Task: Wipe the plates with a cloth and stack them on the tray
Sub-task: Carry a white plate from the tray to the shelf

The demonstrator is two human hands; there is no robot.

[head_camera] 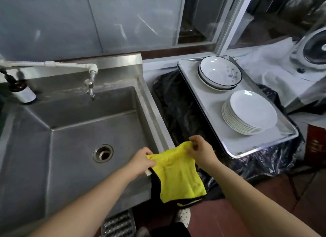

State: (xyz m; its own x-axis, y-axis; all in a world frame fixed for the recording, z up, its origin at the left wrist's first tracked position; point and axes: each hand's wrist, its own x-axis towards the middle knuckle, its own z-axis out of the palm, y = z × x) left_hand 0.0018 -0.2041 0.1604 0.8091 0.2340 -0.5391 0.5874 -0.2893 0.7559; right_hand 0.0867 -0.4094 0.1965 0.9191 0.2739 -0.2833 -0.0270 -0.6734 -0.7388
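A yellow cloth point(178, 173) with a black edge hangs in front of me, over the sink's right rim. My left hand point(141, 160) pinches its upper left corner and my right hand point(201, 150) pinches its upper right corner. To the right, a metal tray point(210, 102) carries a stack of several plain white plates point(250, 111) at its near end. Farther back on the tray stand a few dark-rimmed bowls point(219, 72), stacked, with a small floral print inside the top one.
A deep steel sink point(74, 130) with a drain point(103, 153) fills the left side; a tap point(90, 88) hangs over it and a brown pump bottle point(21, 90) stands at its back left. Black plastic sheeting point(176, 113) lies under the tray. A fan point(312, 49) sits far right.
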